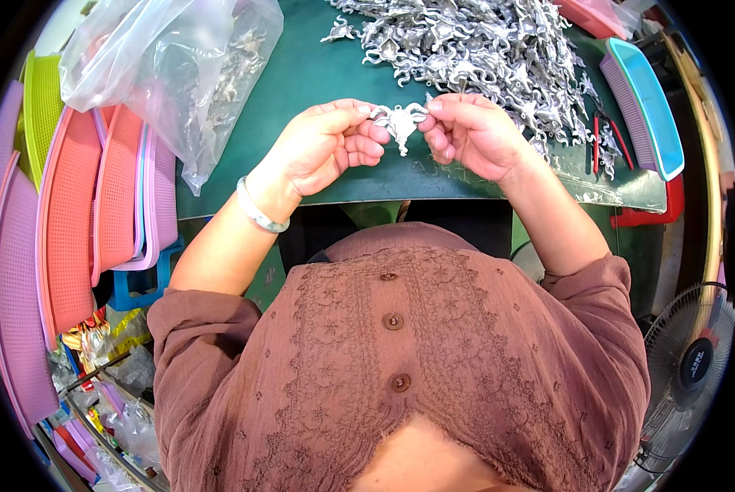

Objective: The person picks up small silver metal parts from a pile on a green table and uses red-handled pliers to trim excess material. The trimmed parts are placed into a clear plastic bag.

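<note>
Between my two hands, above the near edge of the green table (322, 61), is a silvery metal casting (400, 125) shaped like a horned animal head, its narrow end pointing toward me. My left hand (322, 148) pinches the left horn between thumb and fingers. The right horn is in the closed fingertips of my right hand (481, 135). A small metallic tip shows above the right thumb; whether it belongs to the casting I cannot tell. A heap of similar castings (466, 53) lies beyond my right hand. Red-handled pliers (619, 141) rest at the heap's right edge.
A clear plastic bag (166, 61) with more metal pieces lies at the left. Stacked pink, purple and green baskets (68, 221) stand along the left side. A blue-rimmed basket (646, 107) sits at the table's right end. A fan (691, 365) stands at lower right.
</note>
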Demonstrator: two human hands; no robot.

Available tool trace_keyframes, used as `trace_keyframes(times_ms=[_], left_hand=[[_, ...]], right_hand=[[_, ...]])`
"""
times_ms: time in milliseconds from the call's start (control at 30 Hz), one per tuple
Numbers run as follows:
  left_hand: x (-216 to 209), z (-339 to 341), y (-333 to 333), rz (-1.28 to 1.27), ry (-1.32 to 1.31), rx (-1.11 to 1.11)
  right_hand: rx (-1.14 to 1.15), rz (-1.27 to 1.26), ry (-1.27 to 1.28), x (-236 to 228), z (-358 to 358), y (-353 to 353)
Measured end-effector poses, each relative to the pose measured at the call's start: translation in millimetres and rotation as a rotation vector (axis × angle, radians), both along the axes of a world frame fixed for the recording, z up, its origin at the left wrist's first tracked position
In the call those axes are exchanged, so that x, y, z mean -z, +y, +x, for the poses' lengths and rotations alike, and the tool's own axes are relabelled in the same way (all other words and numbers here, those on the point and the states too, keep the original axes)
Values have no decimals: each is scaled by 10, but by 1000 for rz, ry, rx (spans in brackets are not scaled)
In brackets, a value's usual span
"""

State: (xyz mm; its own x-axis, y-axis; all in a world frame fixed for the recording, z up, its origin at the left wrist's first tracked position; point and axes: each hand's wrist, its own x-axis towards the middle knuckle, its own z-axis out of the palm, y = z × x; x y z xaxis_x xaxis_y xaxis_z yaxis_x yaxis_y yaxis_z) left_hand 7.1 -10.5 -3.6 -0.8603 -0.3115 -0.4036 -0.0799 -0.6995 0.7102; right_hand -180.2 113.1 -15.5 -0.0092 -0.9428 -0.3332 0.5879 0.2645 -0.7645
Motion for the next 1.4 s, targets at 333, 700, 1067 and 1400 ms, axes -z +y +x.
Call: trace_keyframes(times_ms=[333, 700, 1067, 1400], left_hand=[[54, 10, -4, -6, -8, 3], [19, -7, 32, -59, -53, 5], [30, -8, 36, -63, -59, 10], [10, -21, 54, -72, -57, 10]], right_hand=[[2, -2, 89, -36, 46, 21], [-40, -73, 235, -141, 121, 62], [-36, -86, 298, -171, 151, 71], [-52, -100, 303, -190, 148, 79]])
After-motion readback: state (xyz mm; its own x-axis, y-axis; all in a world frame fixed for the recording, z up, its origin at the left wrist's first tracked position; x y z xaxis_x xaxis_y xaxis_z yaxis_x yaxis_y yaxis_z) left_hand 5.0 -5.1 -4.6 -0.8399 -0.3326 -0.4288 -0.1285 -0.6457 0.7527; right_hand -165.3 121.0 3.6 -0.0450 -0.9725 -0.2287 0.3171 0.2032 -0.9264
